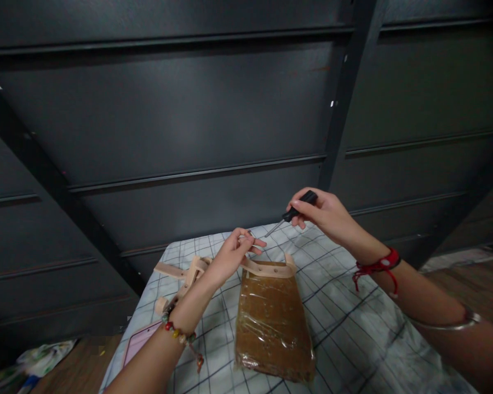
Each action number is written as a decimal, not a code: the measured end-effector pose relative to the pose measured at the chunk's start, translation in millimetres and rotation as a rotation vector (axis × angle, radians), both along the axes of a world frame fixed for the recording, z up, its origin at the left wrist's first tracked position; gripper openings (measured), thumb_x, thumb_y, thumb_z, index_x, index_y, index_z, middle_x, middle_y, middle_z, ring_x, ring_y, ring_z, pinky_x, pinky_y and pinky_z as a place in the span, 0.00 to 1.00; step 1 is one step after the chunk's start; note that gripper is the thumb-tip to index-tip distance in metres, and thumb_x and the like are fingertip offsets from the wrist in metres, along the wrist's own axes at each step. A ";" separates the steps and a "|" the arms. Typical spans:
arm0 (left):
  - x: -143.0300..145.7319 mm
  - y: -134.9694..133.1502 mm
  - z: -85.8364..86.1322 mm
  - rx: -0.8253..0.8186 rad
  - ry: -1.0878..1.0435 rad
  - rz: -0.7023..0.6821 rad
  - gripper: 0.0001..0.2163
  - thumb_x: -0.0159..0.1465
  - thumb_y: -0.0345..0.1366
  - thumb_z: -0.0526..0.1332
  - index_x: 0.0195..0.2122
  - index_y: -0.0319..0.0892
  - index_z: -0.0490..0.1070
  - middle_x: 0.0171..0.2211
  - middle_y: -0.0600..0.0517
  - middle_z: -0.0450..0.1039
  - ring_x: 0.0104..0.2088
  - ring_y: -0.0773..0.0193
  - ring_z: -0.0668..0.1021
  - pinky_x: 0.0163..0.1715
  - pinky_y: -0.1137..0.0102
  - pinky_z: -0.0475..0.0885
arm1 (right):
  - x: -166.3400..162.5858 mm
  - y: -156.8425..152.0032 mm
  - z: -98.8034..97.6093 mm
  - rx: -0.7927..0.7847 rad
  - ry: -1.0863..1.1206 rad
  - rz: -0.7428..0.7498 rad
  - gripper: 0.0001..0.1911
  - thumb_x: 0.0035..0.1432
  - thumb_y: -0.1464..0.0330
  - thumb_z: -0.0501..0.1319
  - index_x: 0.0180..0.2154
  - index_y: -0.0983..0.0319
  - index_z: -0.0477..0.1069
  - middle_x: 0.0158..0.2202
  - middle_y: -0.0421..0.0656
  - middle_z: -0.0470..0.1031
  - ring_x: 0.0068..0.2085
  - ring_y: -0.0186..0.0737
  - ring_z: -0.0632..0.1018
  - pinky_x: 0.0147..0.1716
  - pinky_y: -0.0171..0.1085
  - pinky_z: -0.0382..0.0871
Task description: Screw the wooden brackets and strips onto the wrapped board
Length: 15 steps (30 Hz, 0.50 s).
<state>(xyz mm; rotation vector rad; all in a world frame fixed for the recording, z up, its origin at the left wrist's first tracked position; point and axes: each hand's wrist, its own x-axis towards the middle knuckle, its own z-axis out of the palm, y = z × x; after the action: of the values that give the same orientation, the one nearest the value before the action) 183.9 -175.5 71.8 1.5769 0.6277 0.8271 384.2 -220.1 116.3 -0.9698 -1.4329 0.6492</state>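
Observation:
My right hand (318,210) is closed around the black handle of a screwdriver (287,213), its thin metal shaft slanting down to the left. The shaft's tip is close to the fingertips of my left hand (243,243). The left thumb and fingers are pinched together, and whatever lies between them is too small to make out. Just below that hand, a pale wooden piece (269,270) with small holes lies across the far end of a brown box (273,323) wrapped in clear film.
More pale wooden parts (195,273) lie left of my left forearm. A pink tablet-like thing (139,342) is partly covered by that arm. The checked cloth (337,323) covers the work surface, and a dark metal panel (197,109) rises behind it.

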 end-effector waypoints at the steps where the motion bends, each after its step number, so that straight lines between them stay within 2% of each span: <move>1: 1.4 2.2 -1.5 0.118 0.043 0.023 0.05 0.60 0.35 0.54 0.29 0.41 0.59 0.34 0.49 0.71 0.32 0.68 0.72 0.26 0.76 0.63 | 1.1 1.3 1.4 0.004 -0.007 0.003 0.10 0.48 0.62 0.62 0.28 0.62 0.65 0.22 0.39 0.72 0.19 0.30 0.71 0.17 0.30 0.64; 4: 3.8 10.3 -6.0 0.393 0.151 0.120 0.03 0.58 0.33 0.56 0.28 0.41 0.62 0.30 0.52 0.68 0.32 0.68 0.70 0.29 0.74 0.63 | 3.9 5.3 3.0 0.015 -0.032 0.000 0.09 0.49 0.64 0.62 0.27 0.62 0.65 0.22 0.39 0.72 0.19 0.29 0.71 0.17 0.30 0.64; 6: 3.6 15.1 -7.1 0.443 0.202 0.125 0.03 0.58 0.34 0.56 0.32 0.41 0.64 0.28 0.53 0.68 0.29 0.68 0.70 0.26 0.74 0.62 | 4.7 7.9 1.6 0.007 -0.048 -0.002 0.08 0.49 0.64 0.61 0.27 0.62 0.65 0.22 0.39 0.72 0.19 0.29 0.71 0.17 0.29 0.64; 9: 1.9 19.2 -5.7 0.466 0.271 0.059 0.09 0.60 0.34 0.54 0.42 0.43 0.63 0.29 0.54 0.69 0.30 0.67 0.71 0.25 0.74 0.62 | 4.6 12.0 -2.8 -0.044 -0.081 0.020 0.08 0.48 0.65 0.61 0.26 0.63 0.65 0.21 0.39 0.71 0.19 0.29 0.71 0.17 0.29 0.65; 12: 1.0 21.1 -5.3 0.507 0.357 0.002 0.06 0.60 0.33 0.52 0.37 0.43 0.66 0.32 0.53 0.71 0.34 0.65 0.72 0.27 0.73 0.64 | 4.7 16.6 -7.1 -0.105 -0.099 0.060 0.07 0.47 0.66 0.61 0.26 0.63 0.65 0.18 0.38 0.70 0.18 0.29 0.71 0.16 0.29 0.66; 15: 2.9 22.2 -9.7 0.654 0.481 0.010 0.03 0.59 0.32 0.54 0.30 0.43 0.66 0.31 0.53 0.71 0.36 0.62 0.72 0.36 0.67 0.64 | 5.8 21.7 -9.6 -0.140 -0.095 0.094 0.07 0.47 0.67 0.61 0.26 0.63 0.65 0.16 0.37 0.69 0.17 0.29 0.71 0.15 0.29 0.65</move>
<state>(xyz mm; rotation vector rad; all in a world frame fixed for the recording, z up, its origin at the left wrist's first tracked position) 186.8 -153.3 62.1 2.4113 0.7455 0.6941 389.9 -198.4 106.6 -1.0590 -1.5394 0.7900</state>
